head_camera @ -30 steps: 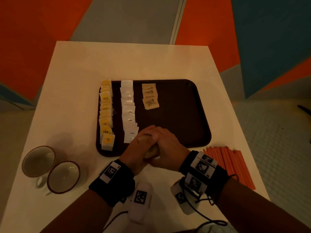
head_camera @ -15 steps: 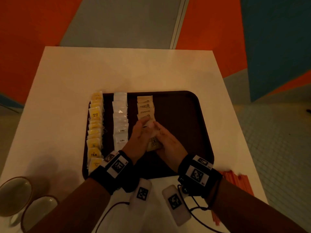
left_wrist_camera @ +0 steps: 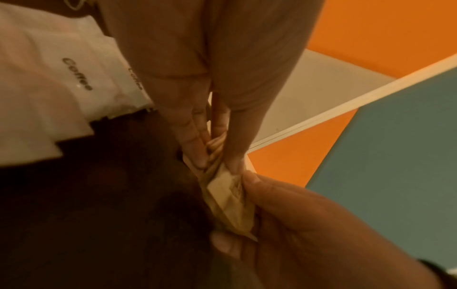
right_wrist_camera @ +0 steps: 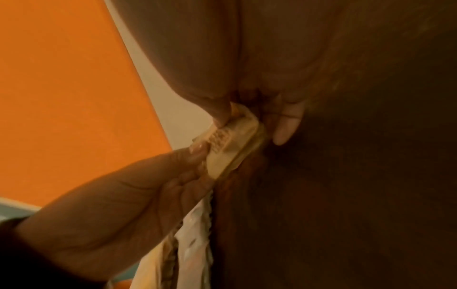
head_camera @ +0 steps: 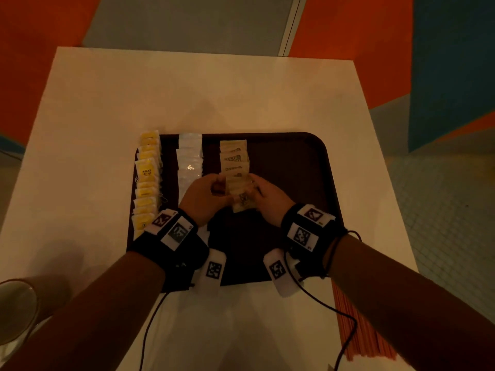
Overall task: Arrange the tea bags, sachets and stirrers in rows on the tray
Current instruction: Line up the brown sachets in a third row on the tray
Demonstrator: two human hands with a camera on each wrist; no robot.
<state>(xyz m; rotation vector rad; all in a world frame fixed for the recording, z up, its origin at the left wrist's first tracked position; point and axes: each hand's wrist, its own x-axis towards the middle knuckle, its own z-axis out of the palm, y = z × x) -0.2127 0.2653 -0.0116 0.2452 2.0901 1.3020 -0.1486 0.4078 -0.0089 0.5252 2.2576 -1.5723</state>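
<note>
On the white worktop (head_camera: 107, 108) a dark brown tray (head_camera: 294, 167) is lying, and three rows are running from far to near along its left part: yellow tea bags (head_camera: 146, 180) at the left edge, white sachets (head_camera: 188, 162) beside them, some printed "Coffee" in the left wrist view, and tan sachets (head_camera: 233, 156) just right of those. The right part of the tray is showing bare.

Both hands are meeting over the tray at the near end of the tan row. The left hand (head_camera: 205, 195) is curling its fingers (left_wrist_camera: 195, 136) round the left edge of a small stack of tan sachets, thumb on one side and fingertips on the other. The right hand (head_camera: 269, 198) is pinching the same stack (head_camera: 241, 191) from the right, its thumb and fingers (right_wrist_camera: 287, 121) closing on the packets' edge. The stack is sitting fanned between the two hands, just over the tray floor; whether its lowest packet is touching the tray I cannot tell.

Orange stirrers (head_camera: 359, 325) are lying in a bundle on the worktop, off the tray, near its near right corner and partly under the right forearm. A cup (head_camera: 16, 309) is standing at the near left edge of the worktop, well apart from the tray.
</note>
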